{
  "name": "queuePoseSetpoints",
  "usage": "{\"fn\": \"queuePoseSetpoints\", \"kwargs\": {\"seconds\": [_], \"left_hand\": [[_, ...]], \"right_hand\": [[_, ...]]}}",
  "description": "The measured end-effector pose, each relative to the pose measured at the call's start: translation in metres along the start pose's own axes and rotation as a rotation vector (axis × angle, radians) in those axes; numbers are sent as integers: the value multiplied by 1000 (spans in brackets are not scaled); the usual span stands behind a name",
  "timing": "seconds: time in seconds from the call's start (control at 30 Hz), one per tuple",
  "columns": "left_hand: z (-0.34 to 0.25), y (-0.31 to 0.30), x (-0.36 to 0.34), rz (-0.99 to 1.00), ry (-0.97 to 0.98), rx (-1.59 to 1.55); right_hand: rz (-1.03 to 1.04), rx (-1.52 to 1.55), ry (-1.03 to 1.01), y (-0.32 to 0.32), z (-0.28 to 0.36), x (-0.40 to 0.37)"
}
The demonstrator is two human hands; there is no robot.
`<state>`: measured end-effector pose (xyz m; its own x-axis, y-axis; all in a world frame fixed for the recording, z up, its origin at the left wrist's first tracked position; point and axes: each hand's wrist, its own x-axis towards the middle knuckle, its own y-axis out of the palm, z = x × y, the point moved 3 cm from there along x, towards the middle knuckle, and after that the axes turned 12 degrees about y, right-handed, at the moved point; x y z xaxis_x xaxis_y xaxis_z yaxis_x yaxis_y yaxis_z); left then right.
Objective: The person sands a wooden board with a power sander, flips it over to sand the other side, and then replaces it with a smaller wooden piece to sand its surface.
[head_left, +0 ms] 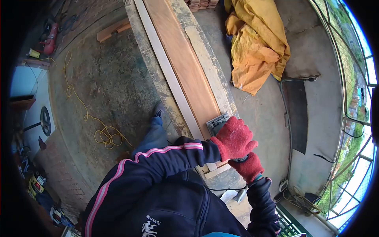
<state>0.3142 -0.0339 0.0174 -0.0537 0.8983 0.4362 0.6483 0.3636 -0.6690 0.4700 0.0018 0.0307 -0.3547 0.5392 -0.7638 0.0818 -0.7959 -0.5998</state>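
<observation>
A long brown wooden board [185, 63] lies along a worn workbench [148, 59], with a pale narrow strip [166, 65] beside it on the left. A sander [217, 123] sits on the near end of the board. My left hand [233, 137], in a red glove, presses down on top of the sander. My right hand [249, 166], also in a red glove, grips the back of the tool just below the left hand. Most of the tool's body is hidden under the gloves.
A yellow tarp [256, 43] lies heaped on the concrete floor to the right. A yellow cable [104, 134] coils on the ground to the left. A red tool [50, 37] lies far left. A wire fence [347, 118] runs along the right side.
</observation>
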Motion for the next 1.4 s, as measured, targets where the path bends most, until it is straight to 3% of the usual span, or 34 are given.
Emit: {"fn": "queuePoseSetpoints", "kwargs": {"seconds": [0.2, 0.23, 0.3, 0.43, 0.5, 0.57, 0.8, 0.9, 0.93, 1.03, 1.1, 1.23, 1.4], "left_hand": [[123, -88, 31, -142, -7, 182], [148, -103, 38, -127, -39, 178], [196, -138, 54, -130, -39, 202], [288, -205, 79, -71, -141, 232], [330, -232, 85, -103, -202, 147], [353, -253, 93, -66, -250, 179], [394, -274, 99, -100, -282, 255], [384, -269, 93, -151, -203, 309], [374, -263, 91, -118, -299, 284], [329, -234, 81, -81, -351, 240], [290, -208, 73, -90, -353, 210], [206, -147, 48, -75, -264, 223], [92, -68, 20, -54, -183, 164]], "right_hand": [[-72, 18, -38, -32, 126, 85], [-89, 57, -76, -41, 154, 98], [6, 70, 39, -58, 208, 123], [-83, 28, -55, -80, 303, 183], [-1, 121, -65, -94, 352, 192], [-13, 94, -153, -100, 375, 212], [-85, -140, -136, -117, 417, 231], [-77, -152, -130, -115, 410, 223], [-64, -161, -111, -111, 401, 220], [-100, -190, -88, -99, 357, 202], [-17, -159, -26, -89, 315, 181], [-63, -78, -65, -58, 219, 129], [-52, -89, 82, -24, 103, 55]]}}
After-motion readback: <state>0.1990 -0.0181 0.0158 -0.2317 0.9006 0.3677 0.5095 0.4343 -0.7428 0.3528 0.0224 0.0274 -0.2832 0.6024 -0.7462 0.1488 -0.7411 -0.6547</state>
